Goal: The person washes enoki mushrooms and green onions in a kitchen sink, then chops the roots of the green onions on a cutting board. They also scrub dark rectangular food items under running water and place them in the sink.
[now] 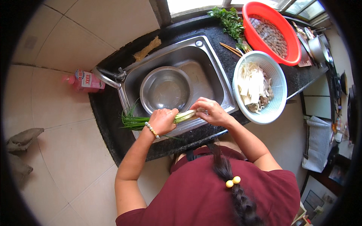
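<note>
My left hand (pixel 163 121), with a beaded bracelet at its wrist, is closed around the middle of a bunch of green onions (pixel 185 116). The green tops trail off to the left over the sink's rim and the dark counter. At the white root end, my right hand (pixel 211 112) has its thumb and fingertips around the stalks; the roots are partly hidden by the fingers. Both hands are over the near edge of the stainless steel sink (pixel 202 74). Beyond the bunch, a round metal basin (pixel 167 89) with what looks like water sits inside the sink.
Right of the sink stands a pale blue colander (pixel 278 82) with mushrooms and white pieces. Behind it are a red basin (pixel 294 48) of shrimp, leafy herbs (pixel 230 24) and chopsticks (pixel 230 49). A faucet (pixel 106 77) and pink bottle (pixel 89 81) are at left.
</note>
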`<state>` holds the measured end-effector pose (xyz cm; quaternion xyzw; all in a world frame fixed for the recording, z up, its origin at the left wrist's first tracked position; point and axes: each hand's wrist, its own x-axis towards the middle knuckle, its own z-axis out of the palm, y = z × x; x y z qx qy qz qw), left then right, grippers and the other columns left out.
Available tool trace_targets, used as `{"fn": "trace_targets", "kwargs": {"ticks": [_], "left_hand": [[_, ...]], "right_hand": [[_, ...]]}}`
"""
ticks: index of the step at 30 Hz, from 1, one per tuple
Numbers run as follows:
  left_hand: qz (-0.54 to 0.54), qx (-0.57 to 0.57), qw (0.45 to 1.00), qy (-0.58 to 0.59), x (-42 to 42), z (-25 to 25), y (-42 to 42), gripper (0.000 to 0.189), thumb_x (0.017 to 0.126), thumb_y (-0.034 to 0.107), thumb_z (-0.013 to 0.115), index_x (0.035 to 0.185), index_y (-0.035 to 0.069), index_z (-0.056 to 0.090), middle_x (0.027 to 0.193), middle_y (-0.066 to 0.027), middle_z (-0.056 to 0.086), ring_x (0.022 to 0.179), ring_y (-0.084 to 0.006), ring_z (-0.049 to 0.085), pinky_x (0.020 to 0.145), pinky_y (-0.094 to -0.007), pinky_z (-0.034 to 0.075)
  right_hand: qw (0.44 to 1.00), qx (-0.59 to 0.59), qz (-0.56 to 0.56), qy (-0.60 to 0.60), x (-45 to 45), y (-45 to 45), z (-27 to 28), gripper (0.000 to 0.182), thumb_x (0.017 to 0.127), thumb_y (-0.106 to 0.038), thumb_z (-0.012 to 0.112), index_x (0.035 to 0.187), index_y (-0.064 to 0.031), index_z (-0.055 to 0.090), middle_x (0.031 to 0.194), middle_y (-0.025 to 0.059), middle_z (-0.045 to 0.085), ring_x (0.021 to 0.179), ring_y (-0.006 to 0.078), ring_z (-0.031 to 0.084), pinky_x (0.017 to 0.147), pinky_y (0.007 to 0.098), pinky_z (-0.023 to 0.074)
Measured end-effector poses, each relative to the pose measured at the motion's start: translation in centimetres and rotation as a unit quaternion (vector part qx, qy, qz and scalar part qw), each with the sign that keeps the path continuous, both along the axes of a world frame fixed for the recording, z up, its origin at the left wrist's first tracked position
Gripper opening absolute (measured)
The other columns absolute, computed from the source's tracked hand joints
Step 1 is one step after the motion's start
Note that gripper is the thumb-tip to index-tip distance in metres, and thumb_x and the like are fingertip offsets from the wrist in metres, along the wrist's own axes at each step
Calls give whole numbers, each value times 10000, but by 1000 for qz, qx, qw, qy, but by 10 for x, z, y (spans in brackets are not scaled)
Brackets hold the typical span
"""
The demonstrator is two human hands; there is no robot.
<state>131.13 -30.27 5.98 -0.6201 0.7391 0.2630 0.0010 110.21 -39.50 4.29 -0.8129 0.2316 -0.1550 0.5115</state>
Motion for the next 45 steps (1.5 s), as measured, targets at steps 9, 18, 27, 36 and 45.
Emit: {"fn": "trace_targets", "kwargs": {"ticks": [9,18,27,36,45], "left_hand": [[112,102,981,120,-3,-14,14,283,635,245,680,816,63,561,719,-160,599,714,-342,582,633,-424,449],[65,18,963,-261,6,14,31,74,737,83,503,745,54,570,680,-127,628,643,-247,636,594,-356,498],[182,91,972,-119,87,22,47,210,696,248,648,788,67,593,722,-154,614,713,-326,605,629,-410,475],[174,53,973,143,64,-42,40,300,700,311,658,861,66,596,735,-183,594,719,-375,565,612,-434,436],[236,111,964,45,39,-60,53,348,651,360,691,737,46,569,692,-196,584,698,-400,550,610,-459,425]], "right_hand": [[997,20,69,-36,9,-4,-26,326,698,2,602,1020,-28,555,892,132,563,848,288,565,748,350,454],[997,72,12,10,24,7,-59,379,735,-84,595,1108,-70,530,1026,128,562,931,281,565,825,352,451],[995,68,-70,3,41,-1,-61,326,748,-81,590,1072,-63,557,1048,110,564,946,267,554,840,352,438],[983,-180,18,-18,71,-12,-20,535,635,-100,664,1141,-49,497,1194,183,476,1094,351,463,925,418,381],[927,-193,-311,-81,-125,-85,92,45,759,-69,614,725,-43,627,879,92,628,856,214,581,770,316,445]]}}
